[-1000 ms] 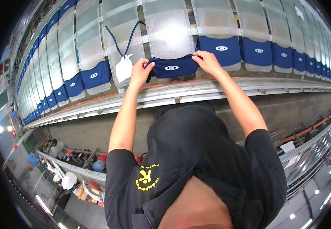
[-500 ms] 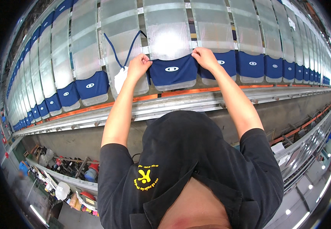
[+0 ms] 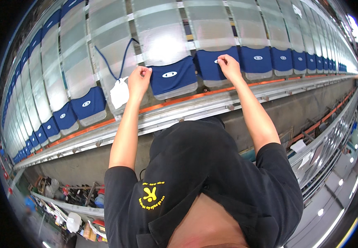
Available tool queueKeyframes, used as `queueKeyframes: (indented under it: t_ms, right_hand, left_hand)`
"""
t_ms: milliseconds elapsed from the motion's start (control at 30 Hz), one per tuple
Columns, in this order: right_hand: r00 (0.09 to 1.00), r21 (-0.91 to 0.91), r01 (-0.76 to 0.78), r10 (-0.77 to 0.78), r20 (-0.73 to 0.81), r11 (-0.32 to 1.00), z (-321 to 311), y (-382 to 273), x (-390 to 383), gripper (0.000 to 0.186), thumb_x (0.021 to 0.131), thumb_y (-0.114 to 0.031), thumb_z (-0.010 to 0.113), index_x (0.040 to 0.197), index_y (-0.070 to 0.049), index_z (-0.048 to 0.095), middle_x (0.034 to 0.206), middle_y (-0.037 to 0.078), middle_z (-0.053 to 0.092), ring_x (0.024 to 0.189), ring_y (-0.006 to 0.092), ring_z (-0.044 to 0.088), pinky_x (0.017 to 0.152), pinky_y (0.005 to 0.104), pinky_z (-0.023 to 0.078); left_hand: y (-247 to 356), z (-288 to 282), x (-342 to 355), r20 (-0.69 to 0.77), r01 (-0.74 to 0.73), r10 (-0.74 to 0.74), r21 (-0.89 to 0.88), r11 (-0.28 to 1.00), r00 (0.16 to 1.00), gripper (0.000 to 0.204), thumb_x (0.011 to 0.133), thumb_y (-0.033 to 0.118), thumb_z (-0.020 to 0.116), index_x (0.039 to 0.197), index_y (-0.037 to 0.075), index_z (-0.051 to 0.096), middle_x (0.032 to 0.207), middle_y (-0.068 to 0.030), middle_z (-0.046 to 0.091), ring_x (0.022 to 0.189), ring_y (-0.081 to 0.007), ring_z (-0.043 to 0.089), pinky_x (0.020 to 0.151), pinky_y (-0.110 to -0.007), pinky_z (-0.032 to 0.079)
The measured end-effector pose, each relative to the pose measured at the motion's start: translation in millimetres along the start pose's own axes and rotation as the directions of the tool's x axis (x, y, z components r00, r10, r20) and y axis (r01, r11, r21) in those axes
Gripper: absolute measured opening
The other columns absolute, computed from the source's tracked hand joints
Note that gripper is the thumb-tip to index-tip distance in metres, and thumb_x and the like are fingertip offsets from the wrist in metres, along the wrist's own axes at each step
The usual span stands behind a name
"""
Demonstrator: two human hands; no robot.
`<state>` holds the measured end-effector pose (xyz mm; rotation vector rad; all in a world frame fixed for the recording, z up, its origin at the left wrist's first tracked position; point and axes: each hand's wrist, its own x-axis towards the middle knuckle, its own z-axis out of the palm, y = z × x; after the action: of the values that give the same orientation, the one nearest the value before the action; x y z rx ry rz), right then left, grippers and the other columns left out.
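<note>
A long row of upright metal forms runs across in front of me, each with a dark blue fabric piece pulled over its lower end. My left hand [image 3: 139,80] is closed at the left edge of one blue fabric piece [image 3: 170,76], which has a white oval mark. My right hand [image 3: 228,66] pinches the upper right part of the neighbouring blue fabric piece [image 3: 209,65]. A white tag [image 3: 120,93] on a blue cord hangs on the bare form just left of my left hand.
An orange-edged metal rail [image 3: 195,105] runs below the forms, above a grey trough. More covered forms [image 3: 86,105] continue to the left and covered forms [image 3: 278,58] to the right. Cluttered shelves [image 3: 71,202] lie lower left, metal racks [image 3: 327,157] lower right.
The blue piece, loose between my hands a second ago, now sits flat on its form. My right hand has shifted onto the neighbouring piece; the view has tilted slightly.
</note>
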<state>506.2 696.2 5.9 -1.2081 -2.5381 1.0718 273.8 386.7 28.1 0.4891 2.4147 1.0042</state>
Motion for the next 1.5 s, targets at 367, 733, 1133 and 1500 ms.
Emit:
queueKeyframes:
  t_ms: [367, 733, 1133, 1500]
  right_hand:
    - [0.997, -0.074, -0.037, 0.042, 0.059, 0.997, -78.7, 82.9, 46.8, 0.037, 0.091, -0.027, 0.068, 0.121, -0.005, 0.065, 0.104, 0.018, 0.072, 0.099, 0.0323, 0.069, 0.087, 0.0418, 0.053]
    - [0.952, -0.047, 0.014, 0.001, 0.306, 0.999, -76.1, 83.1, 98.1, 0.022, 0.093, -0.024, 0.058, 0.098, -0.006, 0.070, 0.101, 0.018, 0.071, 0.098, 0.0374, 0.067, 0.084, 0.0499, 0.053]
    - [0.968, 0.436, 0.110, -0.195, 0.156, 0.893, -80.2, 81.8, 67.2, 0.021, 0.097, -0.021, 0.055, 0.095, 0.000, 0.052, 0.087, 0.024, 0.067, 0.084, 0.0434, 0.066, 0.070, 0.0493, 0.051]
    - [0.948, 0.106, 0.231, -0.248, 0.198, 0.967, -67.5, 68.2, 35.8, 0.031, 0.095, -0.030, 0.065, 0.107, -0.002, 0.060, 0.092, 0.022, 0.070, 0.089, 0.0412, 0.067, 0.077, 0.0472, 0.053]
  left_hand:
    - [112.1, 139.7, 14.0, 0.310, 0.101, -0.059, -0.121, 0.988, 0.949, 0.055, 0.093, 0.033, 0.067, 0.130, -0.005, 0.054, 0.071, -0.0078, 0.068, 0.057, -0.0153, 0.063, 0.060, -0.032, 0.052]
    - [122.9, 193.3, 42.7, 0.011, 0.166, -0.180, 0.327, 0.930, 0.984, 0.037, 0.092, 0.027, 0.065, 0.117, 0.000, 0.059, 0.086, -0.0164, 0.073, 0.079, -0.0314, 0.071, 0.076, -0.042, 0.055]
    - [165.8, 195.1, 13.3, 0.016, -0.103, 0.102, 0.209, 0.972, 0.995, 0.025, 0.105, 0.025, 0.047, 0.105, -0.001, 0.048, 0.083, -0.0279, 0.065, 0.080, -0.0459, 0.066, 0.070, -0.050, 0.050]
    - [166.3, 207.3, -15.9, 0.048, -0.314, 0.315, 0.304, 0.899, 0.948, 0.033, 0.098, 0.032, 0.060, 0.090, 0.000, 0.060, 0.089, -0.0238, 0.067, 0.085, -0.0435, 0.064, 0.076, -0.051, 0.049]
